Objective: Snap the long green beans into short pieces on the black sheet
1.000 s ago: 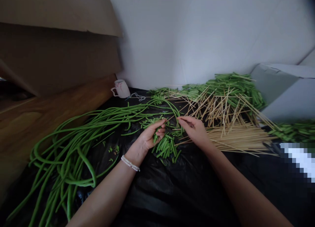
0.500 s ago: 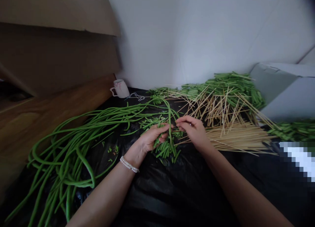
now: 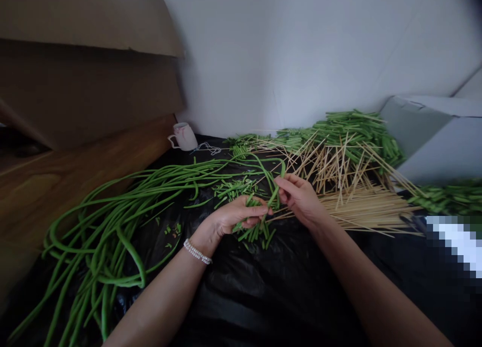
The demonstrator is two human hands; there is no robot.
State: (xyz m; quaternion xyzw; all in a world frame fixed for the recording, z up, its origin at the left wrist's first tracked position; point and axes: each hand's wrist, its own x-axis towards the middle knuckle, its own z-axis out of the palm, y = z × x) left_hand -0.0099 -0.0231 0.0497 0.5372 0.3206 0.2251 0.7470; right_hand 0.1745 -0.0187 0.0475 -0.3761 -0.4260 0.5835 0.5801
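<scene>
Between my two hands runs a long green bean (image 3: pixel 283 167), curving up and back over the black plastic. My right hand (image 3: pixel 299 196) pinches it between thumb and fingers. Just left and lower, my left hand (image 3: pixel 241 212), with a beaded bracelet at the wrist, is closed on the bean's near end; cut bean pieces also show around its fingers, and I cannot tell which of them it holds. Short cut pieces (image 3: pixel 259 234) lie below the left hand, with a heap of smaller ones (image 3: pixel 235 187) behind it. Whole long beans (image 3: pixel 109 246) sprawl to the left.
Loose wooden skewers (image 3: pixel 361 209) lie right of my hands, others crossing behind them. Stacked bean pieces (image 3: pixel 357 131) rest against the wall. A white mug (image 3: pixel 184 137) stands by a tangled cord (image 3: pixel 209 148). Cardboard (image 3: pixel 90 81) overhangs the left; a pale box (image 3: pixel 425 131) is at right.
My right hand has taken hold of the long bean and the bean's bend has shifted right. My left hand has moved slightly right and down along it.
</scene>
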